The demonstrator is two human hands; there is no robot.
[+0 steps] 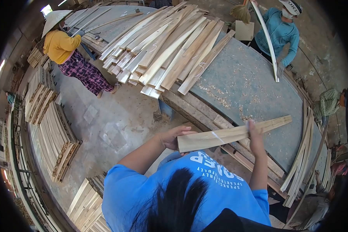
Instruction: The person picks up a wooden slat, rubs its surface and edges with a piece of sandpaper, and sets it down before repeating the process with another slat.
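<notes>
Blue shirt [154, 193], white lettering [220, 170].

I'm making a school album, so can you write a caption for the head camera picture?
Left hand and right hand hold a wooden board near a table piled with planks.

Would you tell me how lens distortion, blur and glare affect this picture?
Head view: the worktable edge bows and black vignetting rings the frame, fisheye-style; the right hand looks smeared, probably by motion, while the left hand is crisper; the bright opening at upper left is blown out; far workers near the rims look small and soft.
</notes>
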